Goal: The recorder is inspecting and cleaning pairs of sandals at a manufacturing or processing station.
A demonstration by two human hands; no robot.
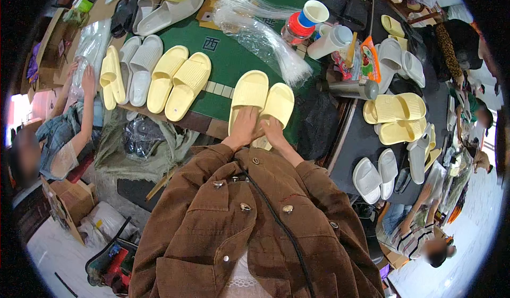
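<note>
In front of me at the table edge is a pair of pale yellow slide slippers, toes pointing away. My left hand (pixel 244 125) is on the left slipper (pixel 249 90), its fingertips at the ribbed strap's opening and partly hidden there. Beside it, my right hand (pixel 273 132) grips the right slipper (pixel 279 105) behind its strap. The two hands nearly touch between the slippers. To the left stand another yellow pair (pixel 180 83), a grey-white pair (pixel 141 69) and a yellow pair set on edge (pixel 112 78).
Clear plastic bags (pixel 255 24) lie on the green table (pixel 223 67). Right of them stand a red-lidded jar (pixel 297 28), a white bottle (pixel 330 42) and a metal flask (pixel 353 90). A dark table (pixel 345 144) bears more slippers. Other people work at left and right.
</note>
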